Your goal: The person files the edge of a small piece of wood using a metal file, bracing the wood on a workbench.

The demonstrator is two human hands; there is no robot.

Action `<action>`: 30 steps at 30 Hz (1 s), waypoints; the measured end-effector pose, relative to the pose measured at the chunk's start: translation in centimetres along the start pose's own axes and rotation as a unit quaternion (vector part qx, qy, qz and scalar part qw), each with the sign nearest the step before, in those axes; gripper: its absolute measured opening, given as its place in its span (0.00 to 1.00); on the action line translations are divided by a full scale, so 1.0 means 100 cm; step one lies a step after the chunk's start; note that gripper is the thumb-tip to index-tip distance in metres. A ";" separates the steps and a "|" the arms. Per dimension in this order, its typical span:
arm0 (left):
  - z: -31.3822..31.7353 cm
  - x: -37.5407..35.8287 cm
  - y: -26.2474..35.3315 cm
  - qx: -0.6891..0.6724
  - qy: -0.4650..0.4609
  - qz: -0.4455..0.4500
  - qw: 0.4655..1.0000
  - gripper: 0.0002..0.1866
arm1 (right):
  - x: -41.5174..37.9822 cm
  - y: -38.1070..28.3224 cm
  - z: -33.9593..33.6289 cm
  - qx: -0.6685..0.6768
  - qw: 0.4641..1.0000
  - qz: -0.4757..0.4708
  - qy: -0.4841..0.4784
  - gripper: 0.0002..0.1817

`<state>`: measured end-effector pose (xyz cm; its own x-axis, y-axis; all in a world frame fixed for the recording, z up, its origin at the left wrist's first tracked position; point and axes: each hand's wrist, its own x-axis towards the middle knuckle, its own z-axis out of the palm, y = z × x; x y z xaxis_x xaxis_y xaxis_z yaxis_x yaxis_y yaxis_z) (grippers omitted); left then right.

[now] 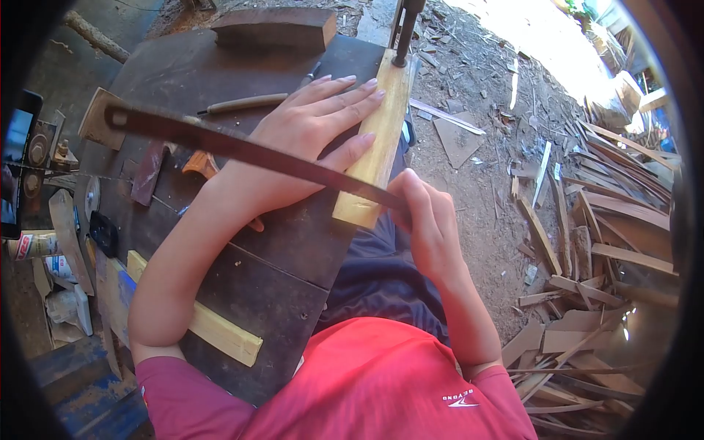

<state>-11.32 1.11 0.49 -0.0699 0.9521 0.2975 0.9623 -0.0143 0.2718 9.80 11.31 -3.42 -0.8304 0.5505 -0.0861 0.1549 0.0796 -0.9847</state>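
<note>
Pressing left hand (pixel 315 121) steadies wood strip (pixel 374 147); right hand (pixel 429 220) grips saw (pixel 242 150).

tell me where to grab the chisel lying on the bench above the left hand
Grip the chisel by its long rounded wooden handle, coming from above. It lies flat on the dark workbench, clear of the left hand, its thin metal end pointing toward the dark wood block.

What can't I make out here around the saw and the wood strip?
Head view only:
- Saw handle: wrapped inside the right hand.
- Wood strip middle: covered by the left hand.
- Clamp top: cut off by the upper edge.
- Saw teeth: too small.
</note>
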 end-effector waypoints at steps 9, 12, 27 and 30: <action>-0.001 -0.001 0.002 -0.005 0.000 -0.001 1.000 0.27 | 0.003 0.010 -0.007 -0.100 0.992 -0.061 0.034 0.29; -0.002 0.000 0.003 -0.013 0.004 0.001 1.000 0.27 | 0.002 0.028 -0.017 -0.119 0.988 -0.086 0.041 0.29; 0.005 -0.003 -0.002 -0.005 0.030 0.009 0.999 0.26 | -0.001 0.029 -0.006 -0.132 0.971 -0.197 0.023 0.29; 0.006 -0.003 -0.002 -0.006 0.032 0.011 0.999 0.26 | 0.001 0.031 -0.005 -0.169 0.973 -0.156 0.032 0.26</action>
<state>-11.37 0.99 -0.18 -0.0662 0.9305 0.3603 0.9607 -0.0381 0.2748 10.49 12.02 -6.40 -0.8322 0.5052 0.2286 0.0765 0.5129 -0.8550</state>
